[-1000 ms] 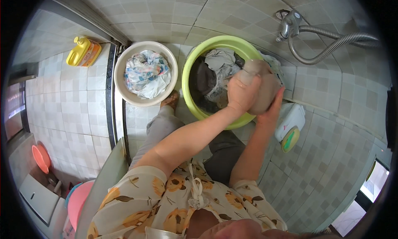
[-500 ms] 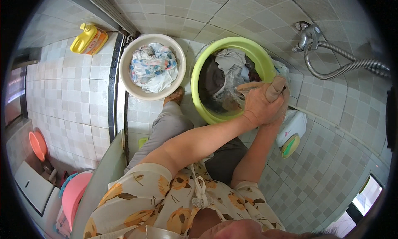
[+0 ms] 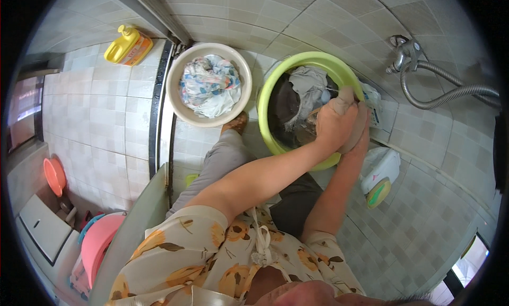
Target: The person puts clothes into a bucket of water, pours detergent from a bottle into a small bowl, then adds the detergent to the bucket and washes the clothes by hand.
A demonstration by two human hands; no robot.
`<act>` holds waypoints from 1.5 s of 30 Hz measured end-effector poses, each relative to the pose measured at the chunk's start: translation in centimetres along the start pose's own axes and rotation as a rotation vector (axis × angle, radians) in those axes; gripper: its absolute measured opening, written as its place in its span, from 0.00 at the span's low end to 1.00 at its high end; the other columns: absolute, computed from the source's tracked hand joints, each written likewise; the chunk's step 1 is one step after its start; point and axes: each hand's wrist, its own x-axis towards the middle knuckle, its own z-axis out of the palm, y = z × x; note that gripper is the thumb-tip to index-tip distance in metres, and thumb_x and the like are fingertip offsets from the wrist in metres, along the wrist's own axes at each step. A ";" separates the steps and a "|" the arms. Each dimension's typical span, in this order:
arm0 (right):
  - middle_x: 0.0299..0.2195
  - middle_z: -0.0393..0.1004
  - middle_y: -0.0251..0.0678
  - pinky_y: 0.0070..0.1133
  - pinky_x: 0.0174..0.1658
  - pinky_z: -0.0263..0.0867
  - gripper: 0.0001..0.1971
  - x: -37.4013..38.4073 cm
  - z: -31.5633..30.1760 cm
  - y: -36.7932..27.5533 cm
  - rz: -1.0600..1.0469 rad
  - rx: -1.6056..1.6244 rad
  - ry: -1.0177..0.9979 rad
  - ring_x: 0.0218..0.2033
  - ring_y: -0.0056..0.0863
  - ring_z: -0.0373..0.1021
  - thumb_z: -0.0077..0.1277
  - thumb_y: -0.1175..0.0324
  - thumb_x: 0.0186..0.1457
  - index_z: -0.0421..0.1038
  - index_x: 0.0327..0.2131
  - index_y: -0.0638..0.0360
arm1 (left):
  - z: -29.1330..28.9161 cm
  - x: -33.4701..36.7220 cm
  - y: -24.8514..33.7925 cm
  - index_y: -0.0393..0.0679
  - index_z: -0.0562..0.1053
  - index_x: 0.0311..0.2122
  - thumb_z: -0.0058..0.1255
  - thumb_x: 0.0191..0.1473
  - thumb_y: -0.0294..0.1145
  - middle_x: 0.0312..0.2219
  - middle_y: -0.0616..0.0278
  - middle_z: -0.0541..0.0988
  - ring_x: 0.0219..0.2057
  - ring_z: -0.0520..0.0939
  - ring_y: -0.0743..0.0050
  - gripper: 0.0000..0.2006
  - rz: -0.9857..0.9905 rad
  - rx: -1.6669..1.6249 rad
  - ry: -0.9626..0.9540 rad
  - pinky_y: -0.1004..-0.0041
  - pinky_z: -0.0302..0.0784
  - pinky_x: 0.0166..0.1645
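Over the right side of a lime-green basin point(image 3: 266, 96), both my hands are closed on a bunched beige cloth point(image 3: 347, 95). My left hand point(image 3: 335, 127) grips it from the left, with one end sticking up past the knuckles. My right hand point(image 3: 362, 127) is on the cloth's right side, its fingers mostly hidden behind the fabric and the left hand. In the basin lie wet clothes, among them a light grey garment point(image 3: 307, 84) and a dark one point(image 3: 287, 101), in dark water. The cloth's exact kind cannot be made out.
Left of the green basin stands a cream basin point(image 3: 177, 99) holding patterned and white laundry point(image 3: 209, 86). A shower hose point(image 3: 424, 104) hangs from a wall tap point(image 3: 405, 54). A white container point(image 3: 383, 171) and a green-and-yellow oval item point(image 3: 378, 193) are at right. A yellow jug point(image 3: 128, 47) stands far left.
The whole view has shifted, so the basins appear farther right. My hands have drawn leftward over the green basin, and the loose beige end on the left is no longer seen.
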 end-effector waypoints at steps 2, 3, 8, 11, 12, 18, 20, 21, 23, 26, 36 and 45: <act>0.46 0.68 0.40 0.26 0.49 0.61 0.21 -0.1 1.0 -0.3 0.441 0.729 0.094 0.47 0.33 0.66 0.42 0.59 0.60 0.62 0.51 0.63 | -0.9 0.8 0.9 0.35 0.75 0.34 0.53 0.48 0.39 0.26 0.52 0.78 0.28 0.77 0.65 0.15 -0.106 0.005 0.038 0.66 0.73 0.36; 0.47 0.68 0.40 0.26 0.50 0.61 0.22 -0.3 1.5 -0.6 0.371 0.744 0.083 0.47 0.32 0.66 0.43 0.59 0.60 0.61 0.52 0.64 | -1.3 1.1 1.4 0.35 0.75 0.35 0.55 0.48 0.41 0.29 0.54 0.79 0.30 0.78 0.65 0.17 -0.235 -0.245 0.094 0.67 0.73 0.37; 0.49 0.66 0.40 0.25 0.49 0.62 0.21 -1.0 3.1 -1.5 0.004 0.423 -0.023 0.48 0.27 0.64 0.45 0.64 0.59 0.61 0.53 0.65 | -5.5 2.7 4.7 0.37 0.72 0.43 0.55 0.52 0.38 0.38 0.58 0.77 0.38 0.77 0.69 0.17 -0.257 -0.601 0.057 0.69 0.73 0.40; 0.53 0.64 0.38 0.23 0.50 0.63 0.23 -1.0 3.6 -1.7 -0.085 0.310 -0.165 0.49 0.26 0.64 0.45 0.67 0.60 0.56 0.57 0.64 | -8.9 2.5 7.0 0.39 0.73 0.40 0.56 0.52 0.38 0.36 0.58 0.78 0.35 0.78 0.69 0.14 -0.210 -0.598 -0.089 0.70 0.75 0.41; 0.53 0.63 0.39 0.24 0.51 0.62 0.24 -0.6 3.8 -0.6 -0.176 0.375 -0.163 0.49 0.26 0.64 0.44 0.69 0.60 0.55 0.58 0.62 | -10.1 1.8 8.6 0.40 0.72 0.41 0.56 0.52 0.38 0.36 0.59 0.78 0.35 0.78 0.69 0.15 -0.152 -0.484 -0.095 0.70 0.75 0.41; 0.54 0.63 0.45 0.20 0.46 0.63 0.24 -3.4 7.3 -3.4 -0.254 0.176 -0.320 0.46 0.25 0.66 0.46 0.72 0.58 0.58 0.58 0.60 | -22.5 2.8 9.8 0.41 0.70 0.46 0.58 0.51 0.36 0.40 0.60 0.77 0.40 0.77 0.74 0.19 0.210 -0.192 -0.029 0.73 0.72 0.46; 0.54 0.64 0.44 0.20 0.46 0.64 0.23 -2.5 7.2 -0.1 -0.313 0.058 -0.350 0.45 0.25 0.67 0.46 0.72 0.58 0.59 0.57 0.61 | -25.1 3.0 9.4 0.40 0.69 0.49 0.57 0.53 0.35 0.41 0.61 0.76 0.42 0.75 0.76 0.19 0.249 -0.190 -0.005 0.75 0.70 0.48; 0.52 0.65 0.43 0.20 0.45 0.64 0.21 -2.6 7.2 0.7 -0.390 -0.108 -0.338 0.43 0.24 0.67 0.46 0.72 0.58 0.60 0.56 0.61 | -26.1 3.2 8.8 0.39 0.69 0.48 0.56 0.53 0.34 0.41 0.62 0.76 0.42 0.75 0.76 0.19 0.250 -0.180 0.041 0.75 0.70 0.48; 0.51 0.66 0.42 0.20 0.44 0.65 0.20 -2.6 7.0 1.2 -0.462 -0.283 -0.320 0.41 0.23 0.68 0.46 0.71 0.58 0.62 0.55 0.62 | -28.0 4.1 6.3 0.38 0.69 0.48 0.54 0.55 0.33 0.41 0.63 0.76 0.41 0.75 0.77 0.18 0.302 -0.055 0.076 0.77 0.69 0.49; 0.49 0.69 0.41 0.21 0.42 0.67 0.18 -2.5 7.3 1.2 -0.402 -0.317 -0.335 0.39 0.22 0.69 0.46 0.71 0.59 0.64 0.53 0.62 | -33.4 6.8 -0.9 0.41 0.69 0.49 0.57 0.51 0.38 0.44 0.59 0.75 0.47 0.73 0.68 0.22 0.330 0.274 0.144 0.69 0.69 0.51; 0.43 0.71 0.36 0.21 0.39 0.69 0.16 -1.8 4.6 0.9 -0.305 -0.426 -0.316 0.38 0.22 0.71 0.45 0.68 0.60 0.67 0.50 0.63 | -38.9 7.7 -10.3 0.52 0.62 0.58 0.67 0.32 0.43 0.49 0.49 0.68 0.48 0.71 0.46 0.44 0.064 1.283 0.253 0.58 0.70 0.49; 0.42 0.72 0.35 0.20 0.38 0.70 0.15 -0.6 1.2 4.4 -0.240 -0.445 -0.232 0.38 0.24 0.71 0.46 0.66 0.60 0.69 0.48 0.62 | -36.7 10.5 -15.6 0.68 0.52 0.63 0.35 0.58 0.35 0.64 0.62 0.51 0.61 0.59 0.59 0.28 0.068 2.011 -0.330 0.46 0.53 0.57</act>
